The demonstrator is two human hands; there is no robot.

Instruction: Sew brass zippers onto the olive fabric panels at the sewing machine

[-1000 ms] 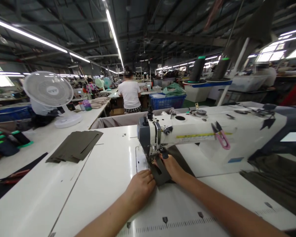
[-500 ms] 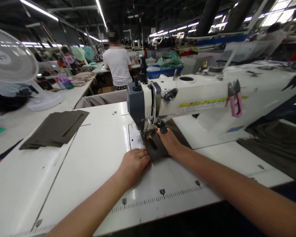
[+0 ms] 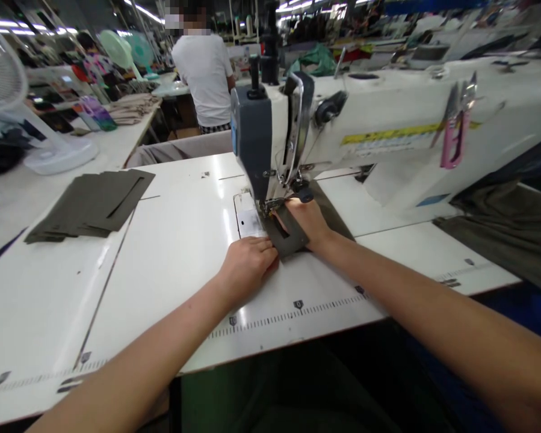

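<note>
A small dark olive fabric piece (image 3: 288,234) with a slit lies under the presser foot of a white sewing machine (image 3: 378,126). My left hand (image 3: 247,264) rests on the table at the piece's near left corner, fingers curled and pressing its edge. My right hand (image 3: 309,219) lies on the piece's right side, just right of the needle, fingers pressed on the cloth. The fingertips of both hands are partly hidden.
A stack of matching dark fabric pieces (image 3: 89,204) lies at the table's left. Pink thread snips (image 3: 453,138) hang on the machine arm. Dark cloth (image 3: 505,228) drapes at the right. A white fan (image 3: 21,108) stands far left. A person in a white shirt (image 3: 204,72) works beyond the table (image 3: 162,282).
The view has dropped and moved closer to the machine. Both hands stay on the fabric piece at the needle, in nearly the same pose.
</note>
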